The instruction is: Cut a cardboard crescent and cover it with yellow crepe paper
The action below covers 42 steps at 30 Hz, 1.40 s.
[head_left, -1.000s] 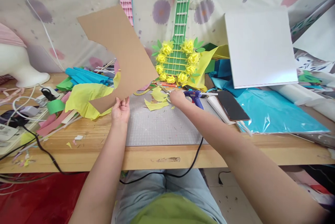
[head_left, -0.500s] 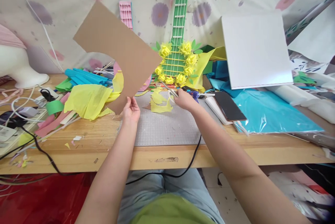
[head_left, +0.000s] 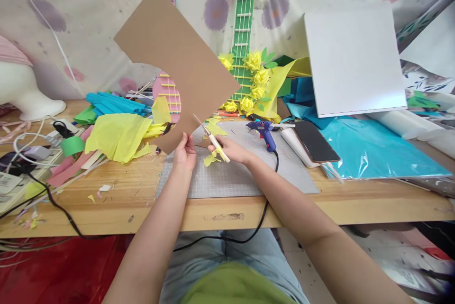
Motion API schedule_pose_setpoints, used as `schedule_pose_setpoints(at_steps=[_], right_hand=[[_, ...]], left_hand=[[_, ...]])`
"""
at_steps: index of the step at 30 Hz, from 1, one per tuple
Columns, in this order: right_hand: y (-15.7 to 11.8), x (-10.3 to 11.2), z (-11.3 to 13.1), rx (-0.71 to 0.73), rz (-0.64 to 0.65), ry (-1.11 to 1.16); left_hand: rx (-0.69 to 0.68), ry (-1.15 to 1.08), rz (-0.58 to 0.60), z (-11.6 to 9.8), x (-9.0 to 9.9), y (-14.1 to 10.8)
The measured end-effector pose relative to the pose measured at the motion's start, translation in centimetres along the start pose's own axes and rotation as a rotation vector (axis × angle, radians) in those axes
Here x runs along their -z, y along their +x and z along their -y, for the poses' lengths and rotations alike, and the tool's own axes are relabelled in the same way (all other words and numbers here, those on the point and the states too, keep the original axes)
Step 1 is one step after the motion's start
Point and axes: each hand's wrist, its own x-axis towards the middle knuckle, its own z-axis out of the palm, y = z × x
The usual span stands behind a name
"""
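Black phone [head_left: 316,142] just beside a shiny blue packet [head_left: 384,154]

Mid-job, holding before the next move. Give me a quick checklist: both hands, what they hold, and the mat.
1. Left hand gripping the brown cardboard sheet with a curved cutout: ok, held near its lower end.
2. Right hand gripping the white-handled metal scissors: ok.
3. Blades touching the sheet: cannot tell; they overlap in this view.
4. Grey gridded cutting mat free of scraps: not ok, yellow paper scraps lie there.
5. Dark-blue glue gun apart from both hands: ok.
6. Glue gun cool: cannot tell.
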Motion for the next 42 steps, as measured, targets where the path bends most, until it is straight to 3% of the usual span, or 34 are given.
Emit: schedule_pose_setpoints(at_steps=[12, 17, 30, 42], right_hand=[[0.7, -0.4, -0.9, -0.016, -0.082, 0.147], [0.8, -0.7, -1.0, -0.028, -0.144, 0.141], [0.3, -0.2, -1.0, -0.047, -0.164, 0.142], [0.5, -1.0, -1.1, -0.072, -0.249, 0.180]], left_hand=[[0.023, 0.076, 0.016, 0.9, -0.2, -0.5], [0.053, 0.055, -0.010, 0.9, -0.4, -0.6], [0.054, 0.177, 0.083, 1.5, -0.1, -1.1], [0.074, 0.179, 0.068, 1.3, -0.3, -1.4]])
